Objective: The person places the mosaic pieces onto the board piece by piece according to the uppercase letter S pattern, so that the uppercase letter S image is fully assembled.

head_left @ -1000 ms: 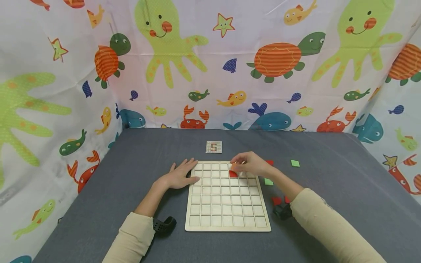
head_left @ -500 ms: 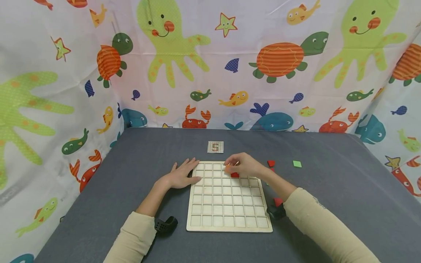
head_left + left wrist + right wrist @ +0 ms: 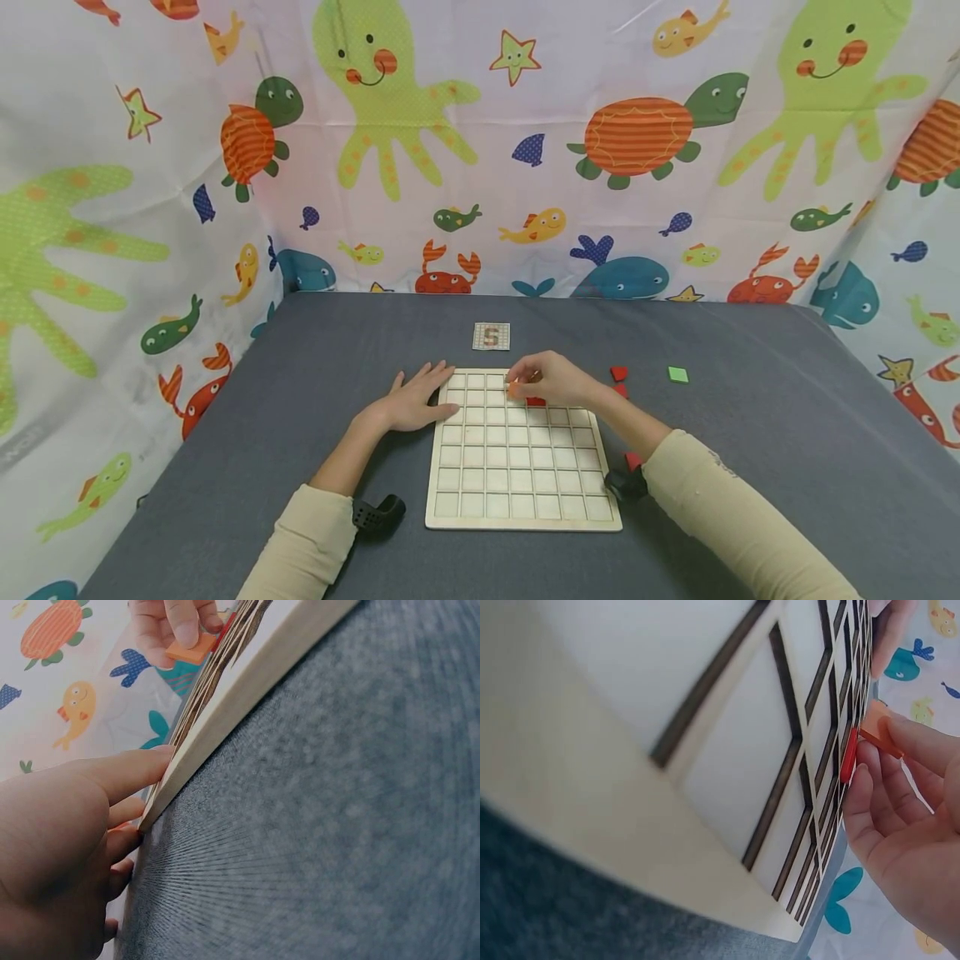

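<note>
A pale wooden grid board (image 3: 517, 479) lies on the grey cloth. At its upper left edge rests my left hand (image 3: 408, 402), fingers spread and straight, its thumb over the rim; the left wrist view shows a fingertip touching the board's edge. My right hand (image 3: 553, 379) pinches an orange square tile (image 3: 877, 724) between thumb and fingers, above the board's upper part. The right wrist view shows that tile tilted over the grid. Just to its right, a red tile (image 3: 536, 402) sits in the grid, partly covered by my right hand.
Behind the board lies a small card (image 3: 491, 336) with an S-like or 5-like figure on a grid. Right of the board are a green tile (image 3: 678, 375) and several red tiles (image 3: 618, 372), one partly behind my right wrist strap. A printed curtain (image 3: 480, 250) borders the table.
My right hand has moved left with the orange tile, from over the red tile to the cells left of it, and slightly down. My left hand stays at the board's edge.
</note>
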Motion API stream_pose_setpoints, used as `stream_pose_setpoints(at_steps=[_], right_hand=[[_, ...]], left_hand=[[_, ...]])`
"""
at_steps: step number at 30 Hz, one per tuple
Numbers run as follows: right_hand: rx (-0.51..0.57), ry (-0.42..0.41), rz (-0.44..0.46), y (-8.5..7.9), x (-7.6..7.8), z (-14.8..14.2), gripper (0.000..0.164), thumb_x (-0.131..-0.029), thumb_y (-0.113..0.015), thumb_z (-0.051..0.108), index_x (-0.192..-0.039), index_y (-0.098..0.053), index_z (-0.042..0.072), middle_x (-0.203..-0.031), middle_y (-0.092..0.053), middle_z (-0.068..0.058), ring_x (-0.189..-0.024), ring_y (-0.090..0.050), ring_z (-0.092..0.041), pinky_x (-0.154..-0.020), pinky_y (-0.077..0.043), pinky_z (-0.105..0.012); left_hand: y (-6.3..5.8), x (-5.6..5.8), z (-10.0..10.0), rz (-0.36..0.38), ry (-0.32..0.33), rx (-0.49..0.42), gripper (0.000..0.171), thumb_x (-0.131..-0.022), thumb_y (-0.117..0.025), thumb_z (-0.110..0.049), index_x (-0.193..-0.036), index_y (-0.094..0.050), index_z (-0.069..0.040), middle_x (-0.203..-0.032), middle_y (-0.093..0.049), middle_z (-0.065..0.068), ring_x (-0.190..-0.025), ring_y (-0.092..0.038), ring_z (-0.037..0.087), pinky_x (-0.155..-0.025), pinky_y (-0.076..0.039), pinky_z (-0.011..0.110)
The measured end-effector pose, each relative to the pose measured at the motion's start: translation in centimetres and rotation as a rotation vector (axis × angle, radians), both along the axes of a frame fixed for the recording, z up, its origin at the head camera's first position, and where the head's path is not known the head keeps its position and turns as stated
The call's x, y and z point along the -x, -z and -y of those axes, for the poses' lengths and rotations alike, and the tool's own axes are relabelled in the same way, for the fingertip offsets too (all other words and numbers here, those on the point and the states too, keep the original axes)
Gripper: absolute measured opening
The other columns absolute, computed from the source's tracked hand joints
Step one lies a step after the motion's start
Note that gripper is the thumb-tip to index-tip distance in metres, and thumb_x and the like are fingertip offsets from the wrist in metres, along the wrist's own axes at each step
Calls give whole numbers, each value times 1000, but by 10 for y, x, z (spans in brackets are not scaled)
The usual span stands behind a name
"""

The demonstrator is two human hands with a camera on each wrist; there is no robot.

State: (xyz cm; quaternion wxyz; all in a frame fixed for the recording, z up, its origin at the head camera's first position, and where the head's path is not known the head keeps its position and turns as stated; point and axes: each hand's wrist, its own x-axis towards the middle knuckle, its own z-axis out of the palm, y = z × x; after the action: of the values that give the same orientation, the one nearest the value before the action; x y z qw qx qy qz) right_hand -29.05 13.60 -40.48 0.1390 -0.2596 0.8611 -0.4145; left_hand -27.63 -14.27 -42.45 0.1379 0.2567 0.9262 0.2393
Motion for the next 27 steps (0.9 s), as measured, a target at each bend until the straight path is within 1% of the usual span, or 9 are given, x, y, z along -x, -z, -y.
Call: stream_pose_setpoints(at_steps=[6,10,13,17,19,23,27], right_hand=[[-12,-15,11,0,1,2,17,-90,-66,7,-106,-69,0,-86,-64,-3,-83,-63,-20,-67,-49,-29],[-28,-21,-3,0,1,2,17,-90,-66,6,-106,-69,1,-82,-65,-4,-73,-59,-18,-60,-43,-27],[-34,-18,-19,0,3,1,18,-90,-66,5,-106,-69,0,-83,-65,-3,-71,-57,-18,-60,-43,-27],[-40,2,-20,0,3,0,20,-89,-67,6,-109,-69,1,-87,-64,-2,-79,-61,-17,-66,-48,-28],[-41,7,-20,1,4,0,21,-89,-67,6,-109,-69,2,-89,-64,-2,-82,-62,-18,-67,-49,-29],[-34,10,-23,2,5,1,20,-89,-67,5,-109,-69,2,-93,-64,-4,-85,-62,-19,-69,-50,-30],[-17,7,-19,3,6,0,21,-89,-66,1,-109,-68,1,-97,-65,-5,-89,-62,-20,-76,-51,-31]], left_hand=[[3,1,-1,-4,-10,8,71,-97,-52,-39,-152,-22,-5,-156,-15,16,-143,-5,34,-106,4,63],[3,2,-1,-7,-11,9,71,-97,-53,-39,-152,-22,-5,-156,-15,16,-143,-5,34,-106,4,63],[3,2,-2,-6,-9,8,71,-97,-52,-39,-152,-22,-5,-156,-15,16,-143,-5,34,-106,4,63],[5,3,-2,-1,-9,10,71,-97,-52,-40,-152,-22,-5,-156,-15,16,-143,-5,34,-106,4,63],[5,3,-2,0,-10,9,71,-97,-52,-40,-152,-22,-5,-156,-15,16,-143,-5,34,-106,4,63],[5,2,-1,4,-10,-3,71,-97,-52,-39,-152,-22,-4,-156,-15,18,-143,-5,35,-106,4,64],[4,2,-1,6,-14,-1,71,-97,-52,-39,-152,-22,-5,-156,-14,17,-143,-5,34,-106,4,63]])
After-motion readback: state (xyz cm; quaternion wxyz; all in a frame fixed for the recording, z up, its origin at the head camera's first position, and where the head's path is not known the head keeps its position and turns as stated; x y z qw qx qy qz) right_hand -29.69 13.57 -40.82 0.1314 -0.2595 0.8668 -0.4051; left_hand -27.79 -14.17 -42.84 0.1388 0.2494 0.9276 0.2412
